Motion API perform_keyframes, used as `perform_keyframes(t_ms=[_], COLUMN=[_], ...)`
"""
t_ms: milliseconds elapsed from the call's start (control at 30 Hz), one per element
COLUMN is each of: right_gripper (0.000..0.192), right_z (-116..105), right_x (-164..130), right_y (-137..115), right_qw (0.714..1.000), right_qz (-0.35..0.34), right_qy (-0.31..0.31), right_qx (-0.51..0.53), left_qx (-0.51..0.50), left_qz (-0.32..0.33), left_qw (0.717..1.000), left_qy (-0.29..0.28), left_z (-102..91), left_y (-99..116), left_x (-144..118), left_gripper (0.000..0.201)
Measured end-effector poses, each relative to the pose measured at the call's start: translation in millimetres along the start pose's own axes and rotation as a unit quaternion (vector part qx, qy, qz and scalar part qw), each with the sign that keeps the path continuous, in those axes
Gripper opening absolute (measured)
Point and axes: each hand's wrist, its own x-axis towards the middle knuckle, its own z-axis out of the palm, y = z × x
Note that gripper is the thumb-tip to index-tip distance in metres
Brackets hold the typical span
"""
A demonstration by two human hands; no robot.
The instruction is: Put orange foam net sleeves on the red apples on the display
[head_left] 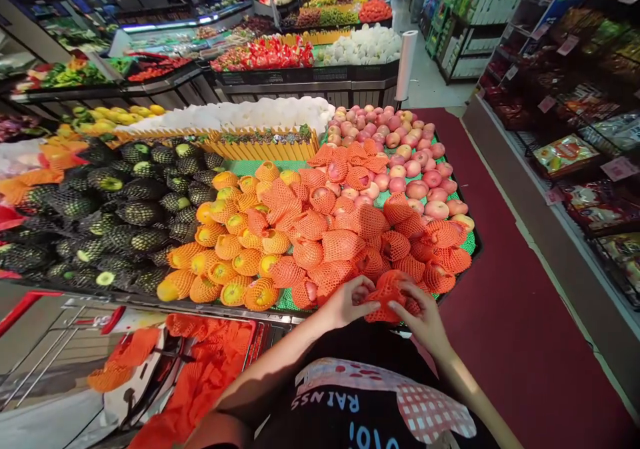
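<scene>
Both of my hands are closed on one red-orange foam net sleeve at the front edge of the fruit display. My left hand grips its left side with thumb and fingers. On the other side, my right hand pinches it. Whether an apple sits inside the sleeve is hidden from me. Just beyond my hands lie many apples in red-orange nets. Farther back are bare pink apples on a green mat.
Orange-netted fruit and dark-netted melons fill the display's left side. A cart at lower left holds a heap of red-orange foam nets. Packaged goods line a shelf on the right, beside the dark red floor.
</scene>
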Motion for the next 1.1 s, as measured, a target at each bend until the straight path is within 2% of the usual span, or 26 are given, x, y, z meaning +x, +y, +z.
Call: perform_keyframes(t_ms=[67,100,167,233,400,533,667,733,867,900,967,1033,1100], right_gripper=[0.029,0.031,0.033,0.034,0.034,0.042,0.039,0.032,0.031,0.034,0.041,0.047,0.048], right_z=[11,17,28,38,43,28,3,-13,-46,-52,-60,-62,-59], right_x=[-1,-2,-7,-12,-16,-16,-21,-23,-21,-17,-8,6,22], right_y=[-5,-7,-11,-12,-6,-5,-4,0,18,24,35,43,49], right_qw=[0.998,0.993,0.97,0.946,0.942,0.94,0.959,0.962,0.934,0.933,0.951,0.976,0.989], right_qz=[0.026,0.044,0.085,0.115,0.158,0.204,0.185,0.175,0.192,0.195,0.184,0.146,0.101], right_qy=[-0.034,-0.068,-0.139,-0.176,-0.132,-0.123,-0.109,-0.147,-0.294,-0.298,-0.249,-0.163,-0.102], right_qx=[0.043,0.083,0.18,0.247,0.265,0.246,0.188,0.147,0.071,0.054,0.024,0.001,-0.019], left_qx=[-0.008,-0.013,-0.028,-0.038,-0.047,-0.122,-0.12,-0.08,0.014,0.029,0.045,0.056,0.087], left_qz=[0.038,0.055,0.07,0.061,0.059,-0.002,-0.033,-0.045,-0.075,-0.074,-0.054,-0.014,0.019], left_qw=[0.999,0.998,0.997,0.997,0.991,0.987,0.982,0.981,0.974,0.975,0.986,0.997,0.996], left_qy=[-0.037,-0.034,-0.012,-0.025,-0.111,-0.108,-0.143,-0.169,-0.213,-0.206,-0.151,-0.06,0.029], left_z=[-12.9,-17.4,-22.7,-23.9,-26.5,-30.8,-20.3,-9.8,10.5,14.8,22.4,29.0,34.7], left_y=[5,6,5,1,-10,-21,-24,-25,-41,-47,-58,-63,-63], left_x=[-5,-7,-8,-8,-11,-15,-10,-3,14,18,24,29,34], left_gripper=[0.054,0.06,0.06,0.055,0.051,0.063,0.06,0.057,0.052,0.052,0.052,0.05,0.043])
